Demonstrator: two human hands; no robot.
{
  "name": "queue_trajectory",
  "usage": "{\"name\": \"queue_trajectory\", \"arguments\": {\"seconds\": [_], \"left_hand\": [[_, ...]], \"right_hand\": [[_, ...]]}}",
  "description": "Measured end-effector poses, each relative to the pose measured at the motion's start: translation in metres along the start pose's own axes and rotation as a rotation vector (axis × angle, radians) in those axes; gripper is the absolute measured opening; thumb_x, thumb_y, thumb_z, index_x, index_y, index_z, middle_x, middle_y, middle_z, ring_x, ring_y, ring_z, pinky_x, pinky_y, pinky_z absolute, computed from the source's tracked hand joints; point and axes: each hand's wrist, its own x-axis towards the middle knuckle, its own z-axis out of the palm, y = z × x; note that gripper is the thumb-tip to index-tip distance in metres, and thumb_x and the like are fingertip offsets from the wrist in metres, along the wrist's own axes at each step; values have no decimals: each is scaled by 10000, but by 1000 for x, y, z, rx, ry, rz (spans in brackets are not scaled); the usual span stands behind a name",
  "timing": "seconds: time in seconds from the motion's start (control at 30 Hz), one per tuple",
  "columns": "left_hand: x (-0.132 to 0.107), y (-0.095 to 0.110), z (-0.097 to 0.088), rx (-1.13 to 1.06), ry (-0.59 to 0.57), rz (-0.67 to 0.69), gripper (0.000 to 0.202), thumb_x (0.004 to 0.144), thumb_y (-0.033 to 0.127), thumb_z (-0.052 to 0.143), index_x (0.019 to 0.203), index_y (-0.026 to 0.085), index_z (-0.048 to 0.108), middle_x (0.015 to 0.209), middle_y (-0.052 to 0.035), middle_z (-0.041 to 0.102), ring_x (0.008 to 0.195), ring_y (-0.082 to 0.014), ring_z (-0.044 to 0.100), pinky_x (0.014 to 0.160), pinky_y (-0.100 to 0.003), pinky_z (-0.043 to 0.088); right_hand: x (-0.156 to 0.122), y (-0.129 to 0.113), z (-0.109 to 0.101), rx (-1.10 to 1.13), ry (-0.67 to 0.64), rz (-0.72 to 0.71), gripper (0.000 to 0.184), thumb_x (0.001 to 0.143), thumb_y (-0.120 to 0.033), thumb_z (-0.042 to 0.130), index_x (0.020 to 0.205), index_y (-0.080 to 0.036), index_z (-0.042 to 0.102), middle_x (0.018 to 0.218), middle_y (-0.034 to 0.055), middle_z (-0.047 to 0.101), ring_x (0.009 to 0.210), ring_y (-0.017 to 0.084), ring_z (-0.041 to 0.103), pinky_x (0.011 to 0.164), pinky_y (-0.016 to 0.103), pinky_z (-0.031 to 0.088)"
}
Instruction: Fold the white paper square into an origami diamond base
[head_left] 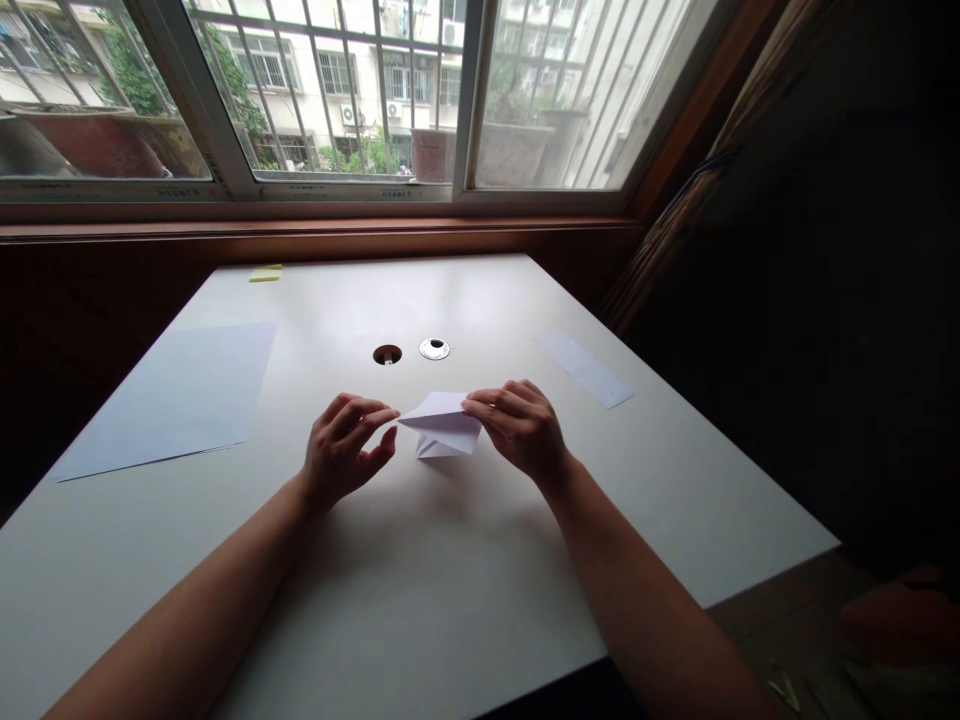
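Note:
A small piece of folded white paper [442, 425] is held just over the middle of the white table, its pointed end to the left and a lower flap hanging beneath. My right hand [521, 425] pinches its right edge between thumb and fingers. Beside the pointed tip is my left hand [349, 445], thumb and fingers apart, with nothing visible between them. The index fingertip comes very close to the tip; whether it touches, I cannot tell.
On the white table [420, 600], paper sheets [172, 395] lie at left and a paper strip [589, 370] at right. Behind my hands are a round hole [387, 355] and its round cover [434, 349]. Yellow slips [265, 273] lie at the far edge, below a barred window [337, 90].

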Motion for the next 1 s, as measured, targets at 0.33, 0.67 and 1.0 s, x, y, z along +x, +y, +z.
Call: {"name": "queue_trajectory", "arguments": {"seconds": [0.33,0.67,1.0], "left_hand": [[1,-2,3,16,-23,16,242,813,139,705,1022,255,669,921,-32,687,849,-191,592,746,-337,533],[7,8,4,66,-65,117,294,819,172,729,1093,259,668,920,-24,709,813,-184,575,720,-325,510],[12,22,5,156,-135,208,177,850,160,683,1018,210,656,822,-15,679,787,-184,575,686,-331,481]], "right_hand": [[1,-1,0,1,35,-48,225,944,-185,594,1127,-272,692,1094,19,735,821,169,589,749,349,402],[7,-10,-1,7,23,-141,221,926,-154,609,1114,-242,685,1078,20,735,805,159,584,723,346,388],[14,-39,6,-5,10,-202,171,912,-236,649,1080,-246,679,1018,0,726,877,190,521,809,381,372]]}}
